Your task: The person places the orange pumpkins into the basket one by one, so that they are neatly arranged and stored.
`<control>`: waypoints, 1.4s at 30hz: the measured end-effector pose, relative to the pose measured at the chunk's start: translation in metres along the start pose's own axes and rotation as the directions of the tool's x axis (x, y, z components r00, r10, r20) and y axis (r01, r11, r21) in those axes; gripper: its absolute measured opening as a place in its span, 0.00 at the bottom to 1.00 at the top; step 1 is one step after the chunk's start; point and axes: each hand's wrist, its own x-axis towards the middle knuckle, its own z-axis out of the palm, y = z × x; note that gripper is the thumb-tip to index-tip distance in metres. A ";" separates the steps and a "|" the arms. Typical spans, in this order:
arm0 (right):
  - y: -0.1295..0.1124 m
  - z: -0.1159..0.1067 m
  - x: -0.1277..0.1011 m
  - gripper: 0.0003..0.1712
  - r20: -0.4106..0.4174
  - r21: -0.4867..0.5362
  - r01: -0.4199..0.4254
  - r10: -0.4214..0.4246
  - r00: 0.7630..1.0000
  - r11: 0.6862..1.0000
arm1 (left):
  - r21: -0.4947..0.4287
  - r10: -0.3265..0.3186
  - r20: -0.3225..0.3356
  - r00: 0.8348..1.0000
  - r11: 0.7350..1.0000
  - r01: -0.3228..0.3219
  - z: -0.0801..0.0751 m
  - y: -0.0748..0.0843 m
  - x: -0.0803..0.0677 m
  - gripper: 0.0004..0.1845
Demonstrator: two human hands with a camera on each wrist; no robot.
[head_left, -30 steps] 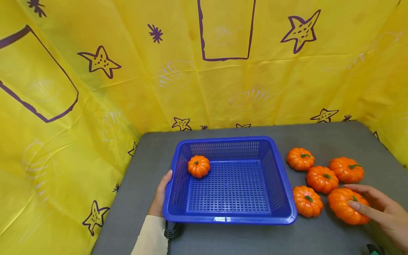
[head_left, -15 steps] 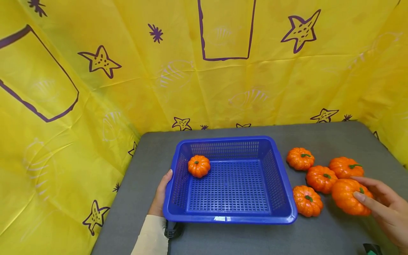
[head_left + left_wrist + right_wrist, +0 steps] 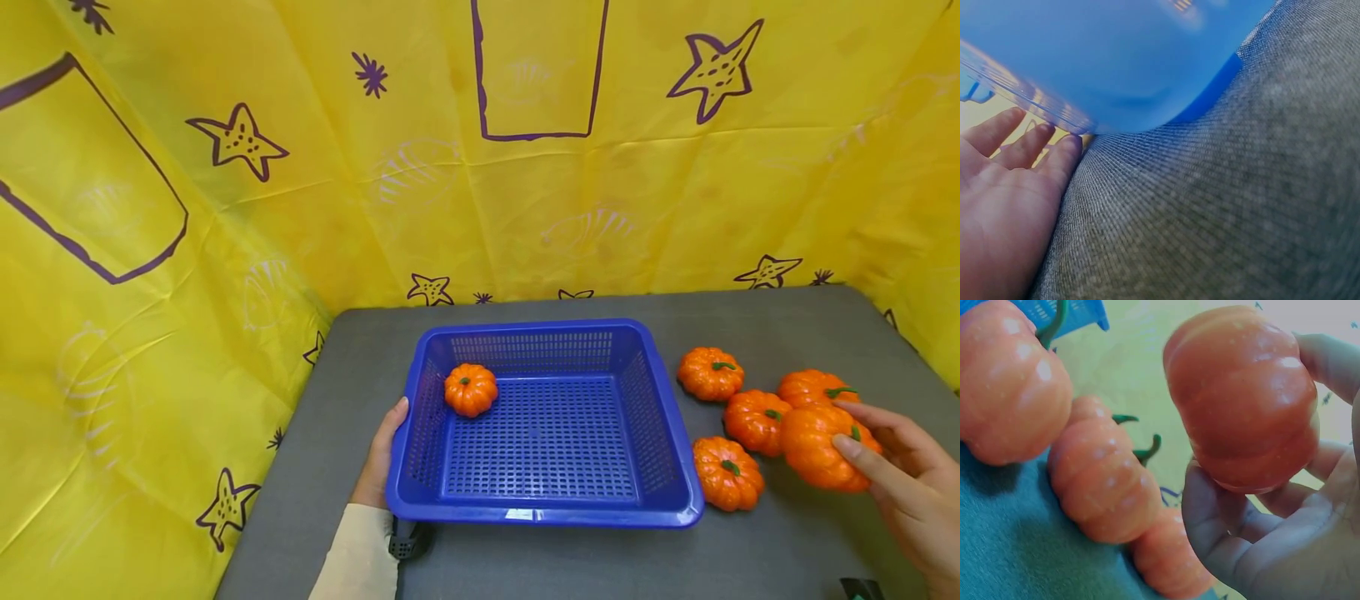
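Head view: I log my right hand [image 3: 911, 492] gripping a pumpkin [image 3: 821, 446] above the grey table [image 3: 750, 567], right of the blue basket [image 3: 547, 517]. My left hand [image 3: 380, 458] rests flat against the basket's left wall.

Left wrist: fingers [image 3: 1029, 140] straight.

Right wrist: fingers [image 3: 1222, 534] curled round the pumpkin.

a big yellow cloth [image 3: 525, 192] hangs all around like a wall. it has purple stars, little bursts and box shapes drawn on it, and many folds. in front is a grey table [image 3: 750, 317] with a soft, woven top.
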 end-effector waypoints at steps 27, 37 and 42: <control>-0.024 0.059 0.006 0.32 -0.008 -0.376 -0.139 0.147 0.989 0.916 | 0.003 -0.015 -0.015 1.000 1.000 0.015 0.004 0.001 0.002 0.43; -0.032 0.090 0.012 0.31 0.011 -0.571 -0.209 0.262 0.965 0.794 | -0.004 -0.009 -0.011 1.000 1.000 0.009 0.003 0.002 0.001 0.43; -0.030 0.104 0.016 0.33 0.079 -0.540 -0.185 0.268 0.960 0.821 | 0.002 -0.011 -0.017 1.000 1.000 0.011 0.003 0.002 0.001 0.43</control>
